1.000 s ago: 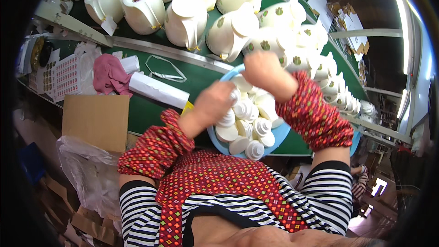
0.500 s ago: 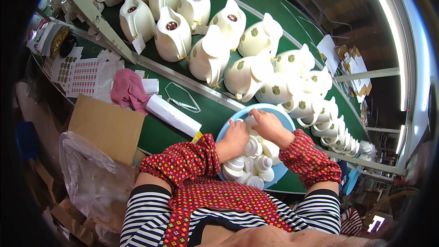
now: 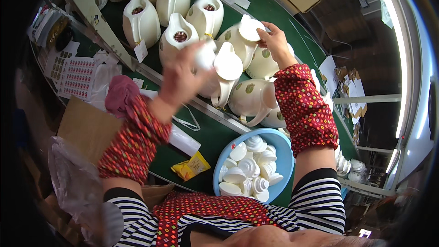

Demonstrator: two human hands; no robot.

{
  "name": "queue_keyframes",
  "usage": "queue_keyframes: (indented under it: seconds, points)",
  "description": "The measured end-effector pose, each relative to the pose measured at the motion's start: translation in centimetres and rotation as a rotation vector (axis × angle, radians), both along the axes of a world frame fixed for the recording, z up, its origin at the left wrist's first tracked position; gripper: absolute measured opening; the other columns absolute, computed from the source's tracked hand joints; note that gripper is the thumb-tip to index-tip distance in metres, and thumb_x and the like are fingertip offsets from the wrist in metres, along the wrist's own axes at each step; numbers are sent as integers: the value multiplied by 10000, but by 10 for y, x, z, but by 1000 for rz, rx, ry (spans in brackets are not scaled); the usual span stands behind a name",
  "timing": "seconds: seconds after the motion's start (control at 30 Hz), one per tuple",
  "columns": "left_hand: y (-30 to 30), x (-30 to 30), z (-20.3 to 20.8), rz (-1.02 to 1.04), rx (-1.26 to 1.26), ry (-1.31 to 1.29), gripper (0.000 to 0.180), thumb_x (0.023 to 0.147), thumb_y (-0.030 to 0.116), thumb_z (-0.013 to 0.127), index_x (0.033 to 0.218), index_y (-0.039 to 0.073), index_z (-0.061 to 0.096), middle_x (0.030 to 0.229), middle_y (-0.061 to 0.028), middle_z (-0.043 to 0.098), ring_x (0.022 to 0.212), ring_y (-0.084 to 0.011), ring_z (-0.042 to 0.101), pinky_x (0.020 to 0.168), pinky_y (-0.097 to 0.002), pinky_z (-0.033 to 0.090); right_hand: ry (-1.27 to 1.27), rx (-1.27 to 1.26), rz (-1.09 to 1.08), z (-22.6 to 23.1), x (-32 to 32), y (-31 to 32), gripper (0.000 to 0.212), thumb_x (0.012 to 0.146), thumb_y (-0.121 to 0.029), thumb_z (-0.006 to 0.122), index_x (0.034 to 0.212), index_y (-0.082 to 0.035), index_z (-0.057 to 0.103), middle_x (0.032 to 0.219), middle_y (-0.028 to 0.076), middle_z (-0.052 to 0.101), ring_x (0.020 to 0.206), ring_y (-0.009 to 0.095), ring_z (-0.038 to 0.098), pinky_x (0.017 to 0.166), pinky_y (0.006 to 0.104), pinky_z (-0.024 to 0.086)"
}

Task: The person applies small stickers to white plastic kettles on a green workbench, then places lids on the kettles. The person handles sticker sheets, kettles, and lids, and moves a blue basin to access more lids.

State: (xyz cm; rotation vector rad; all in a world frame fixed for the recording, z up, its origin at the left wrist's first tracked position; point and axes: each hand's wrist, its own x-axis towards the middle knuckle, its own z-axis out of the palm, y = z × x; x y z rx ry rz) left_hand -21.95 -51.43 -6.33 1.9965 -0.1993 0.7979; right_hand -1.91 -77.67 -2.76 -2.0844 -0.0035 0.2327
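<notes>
My right hand [image 3: 275, 42] pinches the edge of a round white lid [image 3: 250, 28], which covers the mouth of a cream jug [image 3: 238, 45]. Blurred by motion, my left hand [image 3: 183, 80] holds another white lid [image 3: 205, 55] in its fingers, in front of an uncovered jug [image 3: 177, 34] with a dark, shiny opening. Between the hands, a jug's white lid [image 3: 228, 67] is seated on top. Nearest me on the green table, a light blue basin [image 3: 288, 155] holds many loose white lids [image 3: 247, 167].
More cream jugs [image 3: 137, 20] stand in rows along the green conveyor behind a metal rail [image 3: 224, 120]. Left of the basin lie a yellow packet [image 3: 191, 166], a white roll [image 3: 185, 142] and a pink cloth [image 3: 121, 95]. Sticker sheets [image 3: 77, 77] and cardboard [image 3: 89, 126] are farther left.
Both hands have left the basin and reached forward to the jugs, each with a white lid. The yellow packet, mostly hidden before, now shows fully.
</notes>
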Motion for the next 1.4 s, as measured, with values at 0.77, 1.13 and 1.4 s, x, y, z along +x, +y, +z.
queue_keyframes:
  seconds: [0.77, 1.13, 1.4]
  points:
    - [70, 44, -60, 24, 387, 11, 878, 854, 313, 837, 1592, 126, 400, 1654, -154, 327, 1534, -360, 314, 1284, -488, 264, -449, -1129, 758, 33, 28, 42, 618, 923, -557, 701, 1176, 6, 728, 1100, 255, 733, 1016, 425, 728, 908, 446, 586]
    - [70, 35, -80, -35, 137, 224, 1471, 617, 341, 1006, 1678, 99, 16, 1706, -234, 184, 1571, -440, 228, 1290, -503, 259, -141, -1075, 835, 42, 32, 36, 937, 781, -303, 901, 1581, -157, 435, 1159, 274, 737, 1070, 413, 734, 997, 432, 554]
    - [84, 36, -81, -169, 16, 239, 1278, 719, 147, 858, 1687, 89, 25, 1691, -250, 233, 1576, -427, 236, 1293, -462, 238, -86, -1227, 532, 25, 20, 54, 919, 933, -654, 676, 1403, 113, 487, 1138, 317, 724, 1056, 419, 736, 949, 471, 568]
